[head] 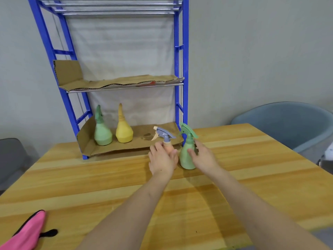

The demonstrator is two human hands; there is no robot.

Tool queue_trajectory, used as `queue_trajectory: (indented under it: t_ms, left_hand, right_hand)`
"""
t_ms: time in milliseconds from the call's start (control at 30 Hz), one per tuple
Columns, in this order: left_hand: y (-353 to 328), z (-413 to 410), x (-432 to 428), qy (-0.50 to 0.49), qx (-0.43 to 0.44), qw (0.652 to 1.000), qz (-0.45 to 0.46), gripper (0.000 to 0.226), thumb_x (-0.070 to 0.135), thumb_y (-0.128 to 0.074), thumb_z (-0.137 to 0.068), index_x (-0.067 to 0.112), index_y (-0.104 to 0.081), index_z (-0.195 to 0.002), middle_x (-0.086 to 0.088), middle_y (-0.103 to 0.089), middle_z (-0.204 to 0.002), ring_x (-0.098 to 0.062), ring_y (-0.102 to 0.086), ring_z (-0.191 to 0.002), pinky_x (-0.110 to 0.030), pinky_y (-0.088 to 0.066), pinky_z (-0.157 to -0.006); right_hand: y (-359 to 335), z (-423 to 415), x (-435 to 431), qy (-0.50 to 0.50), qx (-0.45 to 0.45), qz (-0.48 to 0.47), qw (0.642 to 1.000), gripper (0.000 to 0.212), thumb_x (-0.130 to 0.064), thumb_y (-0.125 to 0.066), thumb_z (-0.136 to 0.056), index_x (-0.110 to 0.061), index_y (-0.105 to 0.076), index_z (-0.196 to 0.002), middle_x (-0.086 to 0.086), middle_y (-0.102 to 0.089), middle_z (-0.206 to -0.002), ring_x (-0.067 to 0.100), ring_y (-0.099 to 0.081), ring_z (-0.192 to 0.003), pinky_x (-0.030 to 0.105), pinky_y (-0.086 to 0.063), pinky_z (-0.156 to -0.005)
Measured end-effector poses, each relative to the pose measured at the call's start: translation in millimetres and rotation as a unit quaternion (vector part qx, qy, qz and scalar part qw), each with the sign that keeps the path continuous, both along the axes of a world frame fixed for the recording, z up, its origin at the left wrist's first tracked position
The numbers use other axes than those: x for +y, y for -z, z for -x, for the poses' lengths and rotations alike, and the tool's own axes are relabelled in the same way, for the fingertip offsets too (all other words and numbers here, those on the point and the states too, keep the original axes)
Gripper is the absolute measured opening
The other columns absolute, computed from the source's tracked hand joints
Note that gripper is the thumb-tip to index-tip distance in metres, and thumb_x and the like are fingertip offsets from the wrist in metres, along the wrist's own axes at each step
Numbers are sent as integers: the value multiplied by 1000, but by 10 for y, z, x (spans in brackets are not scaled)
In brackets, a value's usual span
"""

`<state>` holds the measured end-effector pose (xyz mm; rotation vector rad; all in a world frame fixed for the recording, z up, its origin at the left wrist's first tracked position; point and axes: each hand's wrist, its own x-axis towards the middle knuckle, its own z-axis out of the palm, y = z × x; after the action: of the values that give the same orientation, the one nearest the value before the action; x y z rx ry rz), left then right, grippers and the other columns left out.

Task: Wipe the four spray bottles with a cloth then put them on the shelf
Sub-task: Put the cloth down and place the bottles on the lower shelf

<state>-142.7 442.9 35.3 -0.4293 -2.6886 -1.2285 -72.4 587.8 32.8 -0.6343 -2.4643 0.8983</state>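
**A:** Head view: where are the four bottles?

**B:** Two stand upright on the bottom tier of the blue shelf (177, 51), on its cardboard liner (90, 147): the first green bottle (101, 134) on the left and the yellow bottle (124, 133) just beside it. The other two stand on the wooden table (243, 177), just in front of the tier's right end. They are the peach bottle (168, 147) with a grey-blue trigger head, and the second green bottle (185, 159) close to its right.

**A:** And the hands?

**B:** The left hand (162, 160) is wrapped round the peach bottle's body and hides most of it. The right hand (204, 157) holds the second green bottle, with the thumb on its near face and the fingers (198, 144) round its right side.

**A:** The cloth?

**B:** The pink cloth (27, 231), with black trim, lies at the table's near left corner, well apart from both hands.

**A:** Any brand or label to read?

**B:** I cannot make out any lettering on the bottles. There is a red mark (152, 83) on the middle tier's cardboard, too blurred to read.

**A:** Anything else?

**B:** A grey-blue chair (288, 123) stands beyond the table's right side.
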Motion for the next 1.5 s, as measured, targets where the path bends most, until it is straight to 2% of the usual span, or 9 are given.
queue_trajectory:
  t_ms: [233,500,600,733,900,1033,1133,1267,1500]
  left_hand:
    - [-59,114,-130,31,-14,999,37,42,36,-61,-99,23,-45,-135,-1,-48,-138,-27,-52,-129,-48,-44,-96]
    - [-73,201,-623,79,-20,995,49,40,26,-58,-101,18,-46,-138,-2,-52,-137,-28,-56,-124,-49,-49,-98]
    - [-45,200,-809,87,-29,996,20,46,27,-62,-98,17,-47,-140,-5,-55,-135,-30,-59,-121,-45,-51,-98]
    - [23,100,-930,51,-17,998,-25,51,33,-69,-94,18,-50,-140,-4,-58,-134,-30,-60,-119,-42,-50,-95]
    - [23,83,-980,39,3,998,-45,48,24,-67,-96,19,-53,-141,-3,-60,-133,-29,-61,-121,-41,-51,-97]
    - [-21,241,-1033,44,18,998,-48,41,24,-69,-95,19,-58,-134,-1,-65,-123,-25,-62,-114,-40,-52,-93]
    - [-129,443,-1052,41,33,997,-61,27,23,-69,-94,19,-62,-120,-1,-67,-111,-26,-63,-106,-41,-52,-88]
    - [-302,713,-1027,42,46,996,-70,23,23,-66,-96,17,-62,-118,-2,-68,-108,-27,-63,-99,-44,-53,-85]
    - [-532,1275,-766,63,61,993,-80,12,19,-63,-98,12,-60,-108,0,-64,-93,-23,-60,-87,-33,-42,-71]
  right_hand:
    - [-11,-15,-101,24,-47,-57,997,53,-54,-57,-98,-27,-50,-144,4,-58,-124,31,-61,-116,43,-52,-92]
    - [-94,-21,-442,9,-62,-72,995,49,-61,-59,-94,-28,-58,-129,-1,-55,-114,26,-63,-106,36,-48,-78]
    - [-83,-9,-642,-9,-33,-65,997,44,-57,-61,-95,-29,-60,-128,-3,-57,-110,27,-63,-108,37,-49,-79]
    - [-132,35,-942,-29,-35,-126,991,54,-54,-57,-98,-35,-49,-147,-3,-65,-133,27,-62,-122,38,-51,-86]
    - [-157,73,-1011,-2,-49,-138,989,54,-56,-53,-99,-35,-47,-148,-4,-65,-134,27,-61,-123,39,-50,-88]
    - [-177,190,-889,11,-46,-100,994,46,-58,-53,-98,-35,-55,-137,-3,-70,-121,28,-64,-115,37,-47,-79]
    - [-315,364,-796,21,-20,-91,995,39,-60,-53,-96,-35,-59,-126,-1,-71,-111,31,-66,-109,39,-52,-82]
    - [-542,635,-703,15,-11,-92,996,43,-64,-50,-92,-38,-58,-127,-2,-71,-113,32,-65,-109,44,-55,-86]
    - [-636,1179,-501,25,-6,-87,996,43,-64,-49,-91,-36,-59,-122,0,-70,-108,33,-66,-103,47,-56,-86]
